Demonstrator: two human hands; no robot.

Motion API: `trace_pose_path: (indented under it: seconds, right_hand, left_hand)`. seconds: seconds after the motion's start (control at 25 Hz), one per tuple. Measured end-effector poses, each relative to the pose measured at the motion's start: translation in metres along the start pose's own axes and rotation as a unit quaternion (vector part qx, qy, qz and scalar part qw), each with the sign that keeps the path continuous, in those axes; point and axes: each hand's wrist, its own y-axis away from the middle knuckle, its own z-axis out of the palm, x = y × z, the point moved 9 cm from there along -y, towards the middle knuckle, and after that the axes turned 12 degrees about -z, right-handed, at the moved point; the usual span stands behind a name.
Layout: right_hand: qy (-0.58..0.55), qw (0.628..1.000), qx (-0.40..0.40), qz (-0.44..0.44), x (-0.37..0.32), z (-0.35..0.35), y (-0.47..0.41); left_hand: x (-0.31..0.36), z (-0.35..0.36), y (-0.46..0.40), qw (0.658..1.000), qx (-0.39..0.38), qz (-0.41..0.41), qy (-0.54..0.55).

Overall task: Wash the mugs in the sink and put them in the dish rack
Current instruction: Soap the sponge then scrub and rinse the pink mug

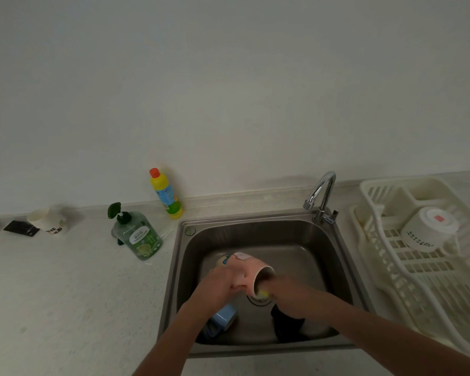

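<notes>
Hands meet over the sink [323,240]: the left hand [223,283] grips a pink mug [246,270] tipped on its side, mouth rightward, while the right hand [285,290] pushes a yellow sponge [263,294] into it, fingers blurred. A white mug [429,229] sits upturned in the dish rack [407,267] at right; a blue mug [223,317] lies in the basin's near left.

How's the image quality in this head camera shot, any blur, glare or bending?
Head view: dim, flat light; right hand motion-blurred at the pink mug; wide-angle lens bows the counter edge and dish rack; a small highlight on the faucet.
</notes>
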Motion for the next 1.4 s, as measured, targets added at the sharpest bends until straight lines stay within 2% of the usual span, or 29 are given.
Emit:
trace_pose_path:
  seconds: [0.04, 0.08, 0.12, 0.2, 0.24, 0.32, 0.36, 0.4, 0.44, 0.52, 0.56, 0.6, 0.64, 0.68, 0.72, 0.76, 0.8, 0.88, 0.96, 1.0, 1.12, 1.16, 1.2, 1.28, 1.32, 1.4]
  right_hand:
    - [0.098, 0.994, -0.039, 0.003, -0.005, 0.0, -0.001]
    - [0.134, 0.99, -0.035, 0.03, -0.007, -0.009, -0.001]
    - [0.108, 0.993, 0.0, 0.045, -0.006, -0.018, -0.008]
    - [-0.094, 0.989, 0.111, 0.016, -0.005, -0.029, -0.013]
    - [-0.227, 0.962, 0.149, 0.016, -0.003, -0.027, -0.013]
    - [-0.502, 0.845, 0.167, 0.079, 0.007, -0.013, 0.001]
    - [-0.574, 0.791, 0.177, 0.119, 0.017, 0.001, 0.002]
    - [-0.566, 0.788, 0.197, 0.137, 0.024, 0.005, 0.01]
    - [-0.506, 0.822, 0.216, 0.148, 0.033, 0.005, 0.006]
    - [-0.281, 0.944, 0.15, 0.086, 0.048, 0.01, -0.011]
    - [-0.236, 0.957, 0.084, 0.146, 0.069, 0.033, -0.017]
    - [-0.148, 0.973, 0.085, 0.153, 0.084, 0.034, -0.022]
    - [-0.087, 0.984, 0.08, 0.13, 0.084, 0.027, -0.015]
    - [0.048, 0.992, 0.073, 0.093, 0.066, 0.008, -0.004]
    - [0.082, 0.992, 0.055, 0.073, 0.042, -0.011, 0.003]
    - [0.186, 0.98, 0.063, -0.015, 0.02, -0.009, -0.002]
    - [0.163, 0.986, 0.034, 0.023, 0.005, -0.02, -0.001]
    - [-0.063, 0.99, 0.061, 0.109, 0.003, -0.031, -0.01]
    - [-0.264, 0.946, 0.119, 0.147, 0.002, -0.028, -0.007]
    - [-0.319, 0.924, 0.154, 0.147, 0.003, -0.028, -0.001]
    - [-0.184, 0.966, 0.167, 0.078, 0.01, -0.037, 0.017]
    - [-0.096, 0.983, 0.133, 0.08, 0.014, -0.033, 0.026]
    - [0.046, 0.996, 0.057, 0.04, 0.012, -0.024, 0.02]
    - [0.229, 0.973, -0.021, 0.025, 0.011, -0.013, 0.012]
    - [0.215, 0.974, -0.046, 0.059, 0.007, -0.014, 0.01]
    - [0.019, 0.993, 0.002, 0.121, 0.001, -0.019, -0.008]
  left_hand:
    - [0.004, 0.002, 0.001, 1.0, 0.002, 0.003, -0.008]
    - [0.009, 0.004, 0.002, 1.0, 0.005, 0.009, -0.011]
    - [0.014, 0.004, 0.002, 1.0, 0.011, 0.018, -0.013]
    - [0.02, 0.001, 0.004, 0.999, 0.023, 0.037, -0.019]
    - [0.021, -0.001, 0.005, 0.999, 0.026, 0.044, -0.014]
    - [0.014, -0.003, 0.003, 0.999, 0.018, 0.04, 0.004]
    - [0.01, -0.004, 0.001, 0.999, 0.014, 0.035, 0.021]
    - [0.007, -0.007, 0.0, 0.999, 0.013, 0.035, 0.034]
    - [0.006, -0.009, 0.0, 0.998, 0.014, 0.034, 0.048]
    - [0.006, -0.011, 0.001, 0.998, 0.014, 0.038, 0.057]
    - [0.008, -0.012, 0.003, 0.997, 0.015, 0.044, 0.056]
    - [0.009, -0.01, 0.005, 0.997, 0.016, 0.052, 0.053]
    - [0.011, -0.009, 0.006, 0.997, 0.02, 0.058, 0.05]
    - [0.011, -0.006, 0.007, 0.997, 0.019, 0.056, 0.044]
    - [0.011, -0.005, 0.007, 0.998, 0.02, 0.055, 0.039]
    - [0.013, -0.004, 0.006, 0.998, 0.021, 0.053, 0.036]
    - [0.015, -0.005, 0.005, 0.997, 0.027, 0.056, 0.035]
    - [0.02, -0.009, 0.006, 0.996, 0.044, 0.07, 0.034]
    - [0.023, -0.013, 0.01, 0.994, 0.066, 0.089, 0.019]
    - [0.022, -0.015, 0.012, 0.993, 0.077, 0.091, 0.015]
    - [0.005, -0.02, 0.01, 0.991, 0.107, 0.08, 0.033]
    - [0.003, -0.02, 0.009, 0.991, 0.107, 0.077, 0.026]
    - [0.003, -0.019, 0.009, 0.991, 0.105, 0.08, 0.011]
    - [0.011, -0.013, 0.012, 0.99, 0.098, 0.099, -0.006]
    - [0.017, -0.012, 0.014, 0.989, 0.1, 0.111, -0.012]
    - [0.024, -0.012, 0.017, 0.986, 0.109, 0.124, -0.012]
